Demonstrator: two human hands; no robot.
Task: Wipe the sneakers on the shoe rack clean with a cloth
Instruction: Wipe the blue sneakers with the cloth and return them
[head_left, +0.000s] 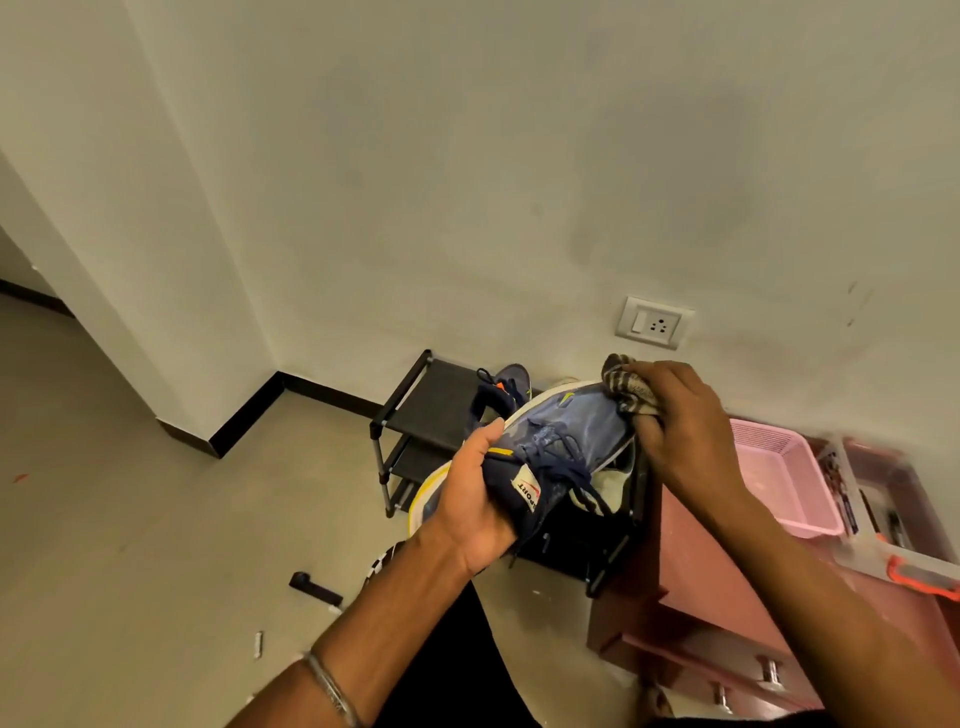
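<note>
tongue tag of blue sneaker (563, 441) held by left hand (475, 499): white label (527, 487), dark letters "PORT", red swoosh-like mark beside them | sneaker side: small yellow-green logo, unreadable | no other legible text

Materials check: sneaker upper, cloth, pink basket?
Sneaker upper: looks like matte blue knit or mesh fabric, fine weave, fabric laces. Cloth: soft woven textile, striped, bunched under the right hand. Pink basket: likely moulded plastic, perforated lattice walls.
</note>
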